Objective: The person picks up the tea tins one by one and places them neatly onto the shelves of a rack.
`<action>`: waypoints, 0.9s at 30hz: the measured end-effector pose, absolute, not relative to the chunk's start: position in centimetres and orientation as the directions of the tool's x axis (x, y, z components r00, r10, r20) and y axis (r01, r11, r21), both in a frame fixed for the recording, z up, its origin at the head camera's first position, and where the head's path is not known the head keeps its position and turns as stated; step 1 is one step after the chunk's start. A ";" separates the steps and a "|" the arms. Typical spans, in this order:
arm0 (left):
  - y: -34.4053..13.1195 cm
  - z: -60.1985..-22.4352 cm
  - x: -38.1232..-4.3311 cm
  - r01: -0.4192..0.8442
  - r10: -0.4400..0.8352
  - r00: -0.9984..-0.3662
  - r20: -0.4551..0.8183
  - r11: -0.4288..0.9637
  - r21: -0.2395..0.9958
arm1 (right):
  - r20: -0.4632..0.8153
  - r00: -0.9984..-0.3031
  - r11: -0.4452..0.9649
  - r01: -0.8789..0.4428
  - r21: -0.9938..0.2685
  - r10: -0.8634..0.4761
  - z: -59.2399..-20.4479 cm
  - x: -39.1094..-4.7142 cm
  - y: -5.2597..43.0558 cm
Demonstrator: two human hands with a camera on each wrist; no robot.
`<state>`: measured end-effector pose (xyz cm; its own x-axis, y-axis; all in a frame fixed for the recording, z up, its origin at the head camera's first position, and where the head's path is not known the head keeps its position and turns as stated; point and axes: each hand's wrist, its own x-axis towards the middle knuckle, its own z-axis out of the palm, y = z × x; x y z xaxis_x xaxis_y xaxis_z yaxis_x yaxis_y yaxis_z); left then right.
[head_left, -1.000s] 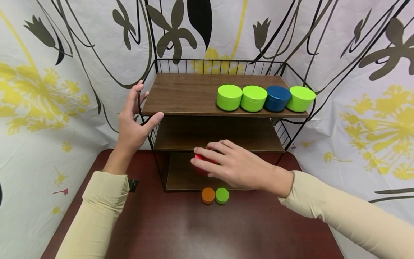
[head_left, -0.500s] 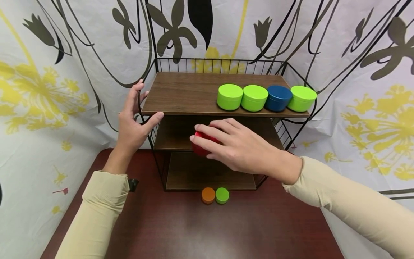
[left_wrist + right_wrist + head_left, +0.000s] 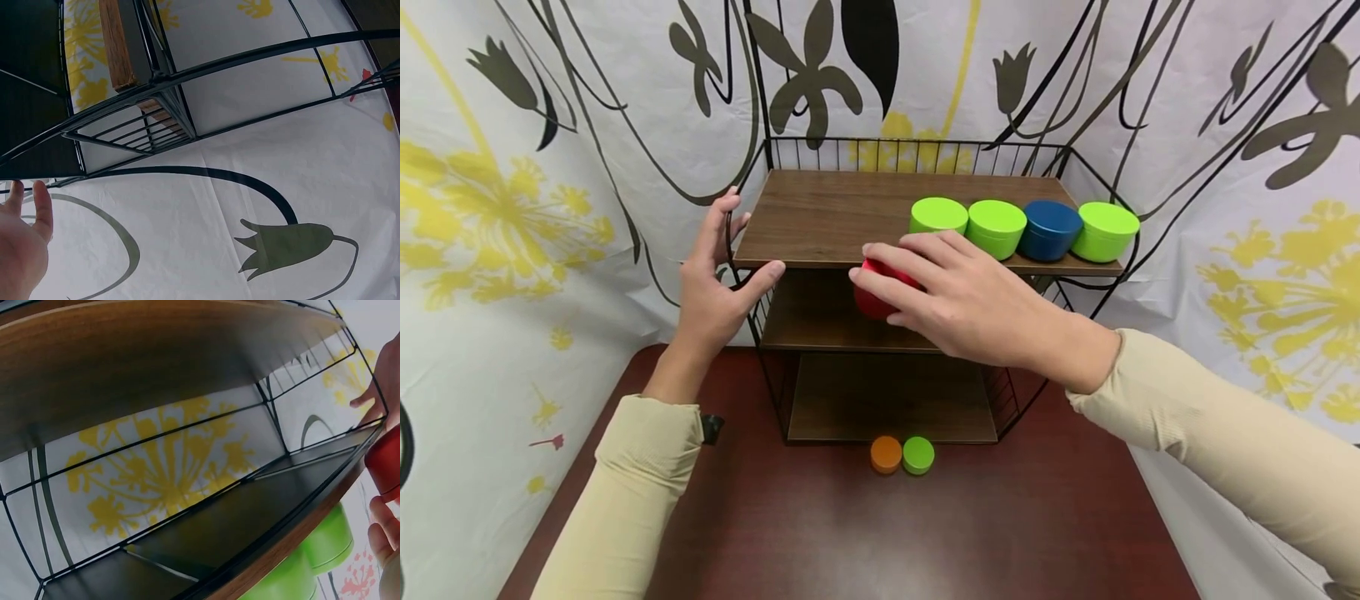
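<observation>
My right hand [image 3: 966, 300] grips a red round tin [image 3: 880, 292] from above, fingers over its lid. It holds the tin in front of the top shelf's edge, left of the row of tins. In the right wrist view the red tin [image 3: 384, 464] is partly cut off at the right edge. My left hand [image 3: 715, 267] holds the left side of the black wire rack, its thumb by the front corner of the top shelf [image 3: 827, 218]. Only part of that hand [image 3: 22, 247] shows in the left wrist view.
Several tins stand along the top shelf's front right: a green tin [image 3: 996, 229], a blue tin [image 3: 1049, 230] and other green ones. A small orange tin [image 3: 886, 455] and a small green tin [image 3: 918, 456] sit on the table [image 3: 880, 533] before the bottom shelf [image 3: 887, 400].
My right hand has lifted the red tin from in front of the bottom shelf, past the middle one, to the top shelf's front edge. The left hand stays in place.
</observation>
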<state>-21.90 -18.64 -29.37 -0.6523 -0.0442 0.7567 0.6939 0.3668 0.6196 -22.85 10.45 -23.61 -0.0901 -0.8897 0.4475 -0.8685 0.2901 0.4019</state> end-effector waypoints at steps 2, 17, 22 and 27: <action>-18.7 -29.4 -21.9 0.697 -0.043 -0.652 0.757 0.361 0.620 | 0.456 -0.101 0.302 -0.868 0.394 -0.884 -23.3 -23.0 10.4; -18.6 -29.6 -21.9 0.705 -0.044 -0.641 0.766 0.361 0.610 | 0.503 -0.155 0.376 -0.848 0.374 -0.850 -21.9 -24.8 9.6; -18.6 -29.6 -22.0 0.705 -0.044 -0.643 0.765 0.356 0.613 | 0.492 -0.189 0.398 -0.842 0.364 -0.850 -21.6 -25.4 9.6; -18.6 -29.6 -22.0 0.699 -0.047 -0.648 0.760 0.360 0.618 | 0.497 -0.202 0.410 -0.841 0.354 -0.844 -21.6 -25.8 9.5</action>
